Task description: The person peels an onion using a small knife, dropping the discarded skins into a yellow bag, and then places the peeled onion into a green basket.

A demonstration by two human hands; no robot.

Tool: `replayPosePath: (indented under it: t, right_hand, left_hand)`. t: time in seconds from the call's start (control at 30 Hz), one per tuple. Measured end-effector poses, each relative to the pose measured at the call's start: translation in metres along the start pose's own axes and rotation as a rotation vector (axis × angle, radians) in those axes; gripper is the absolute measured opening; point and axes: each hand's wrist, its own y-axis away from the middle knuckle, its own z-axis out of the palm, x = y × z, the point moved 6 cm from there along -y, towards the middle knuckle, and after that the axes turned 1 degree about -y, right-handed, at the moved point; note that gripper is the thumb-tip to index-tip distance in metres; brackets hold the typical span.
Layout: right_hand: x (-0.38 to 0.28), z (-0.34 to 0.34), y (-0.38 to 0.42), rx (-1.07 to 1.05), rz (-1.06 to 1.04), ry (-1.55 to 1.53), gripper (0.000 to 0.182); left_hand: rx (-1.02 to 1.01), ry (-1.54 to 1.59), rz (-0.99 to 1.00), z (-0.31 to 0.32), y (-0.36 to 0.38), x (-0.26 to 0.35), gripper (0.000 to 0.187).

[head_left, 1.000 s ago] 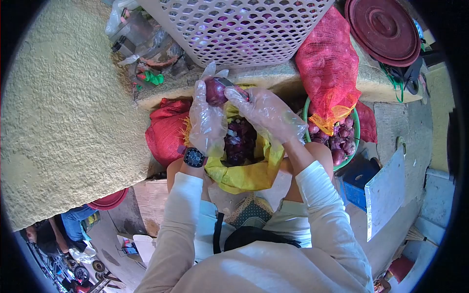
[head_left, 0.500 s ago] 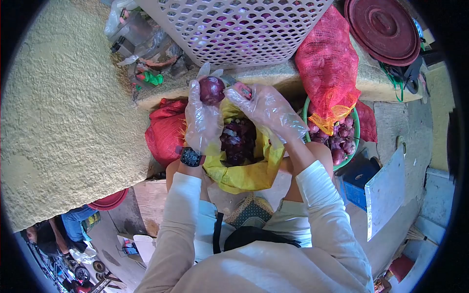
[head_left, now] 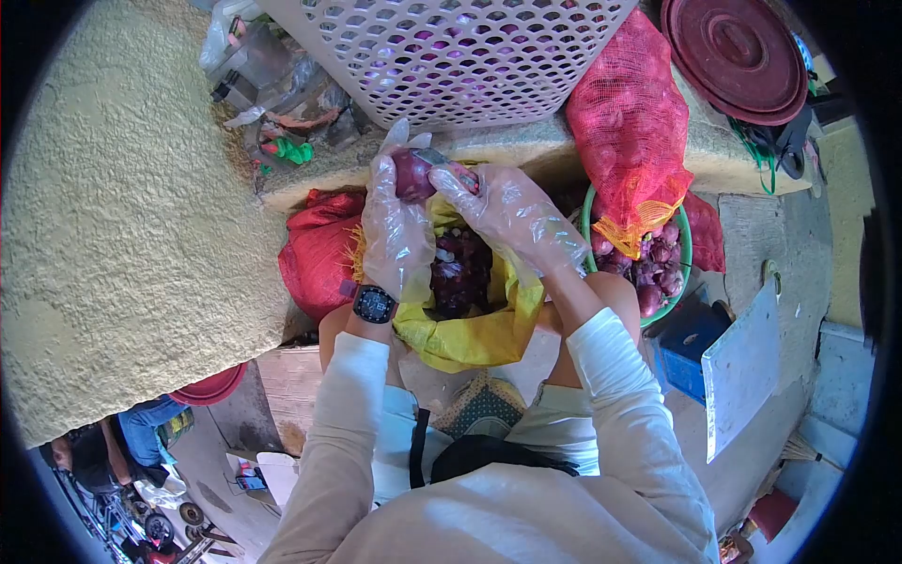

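A purple onion (head_left: 412,177) is held in my left hand (head_left: 395,221), which wears a clear plastic glove. My right hand (head_left: 517,214), gloved the same way, is closed round a small knife (head_left: 462,176) with a reddish handle, its blade against the onion. Below both hands a yellow sack (head_left: 465,343) stands open between my knees, with dark purple skins (head_left: 460,273) inside.
Ahead, a white perforated basket (head_left: 451,70) of onions rests on the ledge. At right are a red mesh sack (head_left: 628,132), a green-rimmed basin (head_left: 687,246) of onions and a blue box (head_left: 684,367). A red sack (head_left: 315,254) lies left. Another person (head_left: 99,451) shows at lower left.
The knife and my right hand have come closer onto the onion, and the fingers now meet its side. My left hand and wrist have shifted slightly right.
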Motion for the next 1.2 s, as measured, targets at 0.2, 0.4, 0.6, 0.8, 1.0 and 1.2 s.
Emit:
replayPosePath:
  t: [0.2,0.4,0.6,0.8,1.0,1.2]
  right_hand:
    - [0.000,0.002,0.002,-0.033,0.023,-0.020,0.069]
    - [-0.007,0.004,0.008,-0.132,-0.036,-0.101,0.074]
    - [0.030,0.006,-0.008,-0.026,0.110,-0.071,0.061]
    - [0.024,0.025,-0.005,-0.171,0.058,-0.993,0.036]
    - [0.021,0.028,0.008,-0.193,0.208,-0.787,0.036]
    - [0.015,0.028,0.004,-0.050,0.002,-0.599,0.038]
  left_hand:
    - [0.008,-0.018,0.008,0.002,0.002,0.002,0.059]
    - [0.052,0.076,-0.072,-0.012,-0.007,-0.002,0.060]
    - [0.052,0.075,-0.068,-0.025,-0.014,0.011,0.069]
    - [0.046,0.119,-0.076,-0.028,-0.015,0.018,0.072]
    - [0.137,0.221,-0.166,-0.030,-0.015,0.014,0.063]
    - [0.056,0.246,-0.139,-0.025,-0.014,0.018,0.064]
